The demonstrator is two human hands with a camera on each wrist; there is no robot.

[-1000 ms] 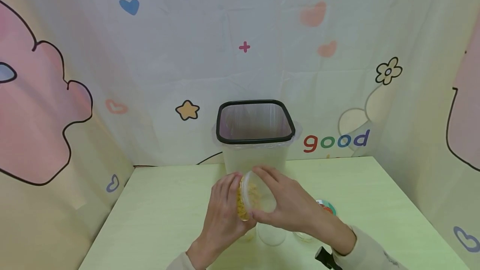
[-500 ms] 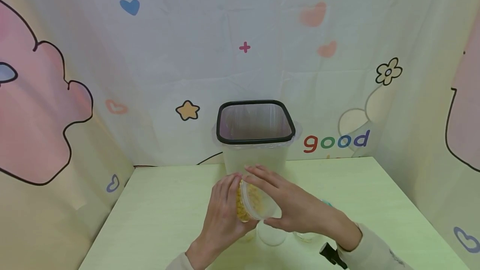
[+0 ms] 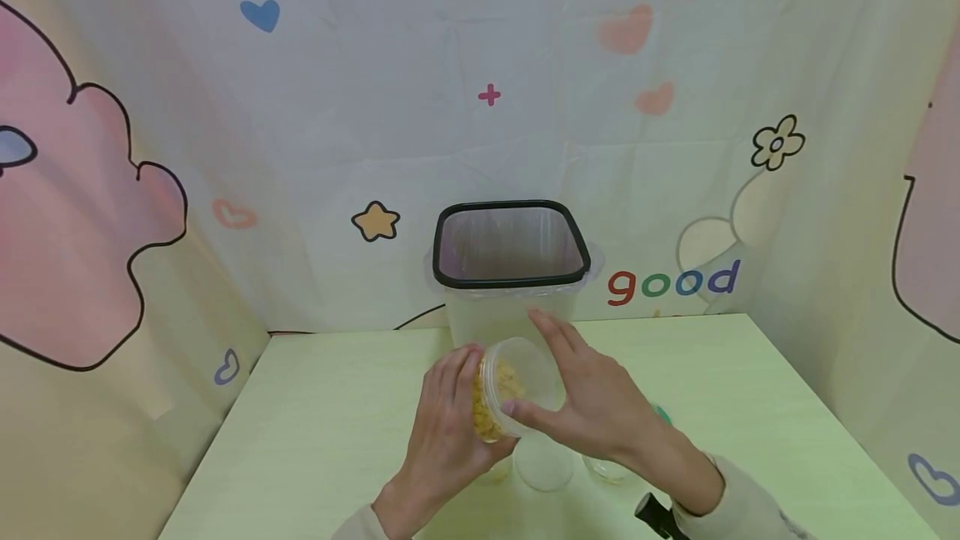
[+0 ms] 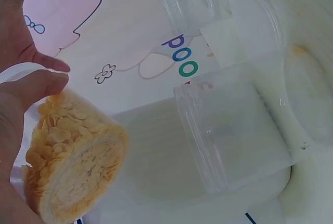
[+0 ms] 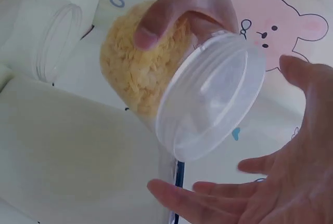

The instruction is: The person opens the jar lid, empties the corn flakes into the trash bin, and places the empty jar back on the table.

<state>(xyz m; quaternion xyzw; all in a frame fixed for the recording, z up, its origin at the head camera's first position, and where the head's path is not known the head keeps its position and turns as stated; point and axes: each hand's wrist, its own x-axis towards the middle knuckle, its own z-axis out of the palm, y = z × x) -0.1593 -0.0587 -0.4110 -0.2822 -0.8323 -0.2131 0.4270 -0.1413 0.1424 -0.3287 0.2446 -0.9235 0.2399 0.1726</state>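
Note:
My left hand [image 3: 450,432] grips a clear jar of corn flakes [image 5: 140,68], thumb on one side and fingers on the other. The jar is tilted on its side above the table, its translucent lid [image 5: 213,99] turned toward my right hand [image 3: 600,402]. That hand is spread around the lid with straight, parted fingers; in the right wrist view a gap shows between its thumb and the lid. In the left wrist view, the flakes [image 4: 78,151] pack the jar's base. Clear jars stand close by, one in front [image 4: 229,130] and another farther off [image 4: 192,0].
Behind the hands stands a pale bin with a black rim [image 3: 512,282]. A clear round lid [image 3: 543,465] lies on the table [image 3: 322,423] below the hands. Under my right forearm a clear container [image 3: 607,471] and a green-edged item [image 3: 662,413] are partly hidden.
My right hand first held the lid's edge, then its fingers passed across the lid, and now they are spread apart from it. My left hand and the jar have stayed in place.

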